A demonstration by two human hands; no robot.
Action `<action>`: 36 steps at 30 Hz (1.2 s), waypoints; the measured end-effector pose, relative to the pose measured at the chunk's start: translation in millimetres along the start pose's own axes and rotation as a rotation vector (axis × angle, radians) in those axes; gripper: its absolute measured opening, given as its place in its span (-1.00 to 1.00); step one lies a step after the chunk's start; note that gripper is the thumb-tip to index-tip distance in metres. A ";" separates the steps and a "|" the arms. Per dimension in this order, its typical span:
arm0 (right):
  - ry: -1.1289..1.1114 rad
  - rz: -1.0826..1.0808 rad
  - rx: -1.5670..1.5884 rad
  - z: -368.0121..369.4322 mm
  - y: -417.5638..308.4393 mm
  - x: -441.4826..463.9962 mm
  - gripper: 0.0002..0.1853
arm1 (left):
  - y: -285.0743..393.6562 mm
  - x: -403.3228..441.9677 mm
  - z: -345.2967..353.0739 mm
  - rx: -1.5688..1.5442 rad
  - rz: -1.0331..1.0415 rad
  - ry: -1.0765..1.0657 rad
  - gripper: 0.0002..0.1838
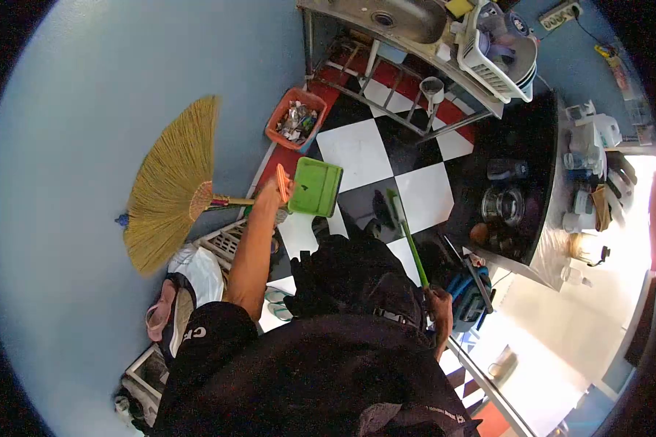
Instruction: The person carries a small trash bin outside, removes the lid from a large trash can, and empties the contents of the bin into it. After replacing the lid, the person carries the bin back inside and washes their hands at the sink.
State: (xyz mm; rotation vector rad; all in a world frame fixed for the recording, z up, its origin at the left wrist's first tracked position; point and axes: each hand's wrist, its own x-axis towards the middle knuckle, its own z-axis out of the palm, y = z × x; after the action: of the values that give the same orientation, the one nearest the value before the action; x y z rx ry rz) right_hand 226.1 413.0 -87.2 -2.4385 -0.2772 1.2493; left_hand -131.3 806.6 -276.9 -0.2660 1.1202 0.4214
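Observation:
My left hand (pixel 280 191) is closed round an orange handle (pixel 282 180), held just left of a green dustpan (pixel 315 187). The handle seems to belong to the dustpan, though the joint is hidden. At lower right my right hand (pixel 439 306) grips the green stick of a broom (pixel 413 251). Its pale green bristle end reaches down to the black-and-white checkered floor (pixel 353 149), right of the dustpan. A straw broom (pixel 173 186) leans bristles-up on the blue wall, its stick running behind my left forearm.
An orange bin (pixel 276 121) of rubbish stands by the wall. Beyond it is a metal sink counter (pixel 415 47) with a white dish rack (pixel 481 62). A black shelf (pixel 536 182) with glassware is at right. Slippers (pixel 278 302) lie near my feet.

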 end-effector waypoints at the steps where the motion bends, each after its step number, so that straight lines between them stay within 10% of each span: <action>1: 0.038 0.019 -0.096 0.8 3.8 5.4 -0.53 | 2.5 -10.4 3.7 -0.005 0.022 0.022 -0.71; 18: 0.036 -0.222 -0.759 17.0 -59.6 23.5 -0.74 | 102.1 -10.2 23.0 0.133 0.262 0.290 -0.86; 24: -0.026 -0.284 -1.007 43.4 -134.8 3.9 -0.71 | 49.3 30.1 34.8 0.298 0.430 -0.051 -0.62; 36: -0.076 -0.551 -1.135 81.7 -175.8 8.8 -0.74 | 28.8 -52.3 44.2 0.335 0.350 0.090 -0.42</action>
State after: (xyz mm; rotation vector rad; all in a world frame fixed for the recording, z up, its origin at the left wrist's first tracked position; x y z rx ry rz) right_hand 164.9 595.5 -62.7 -2.7444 -1.9678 1.0375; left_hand -127.8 840.4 -210.9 0.2110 1.3091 0.5254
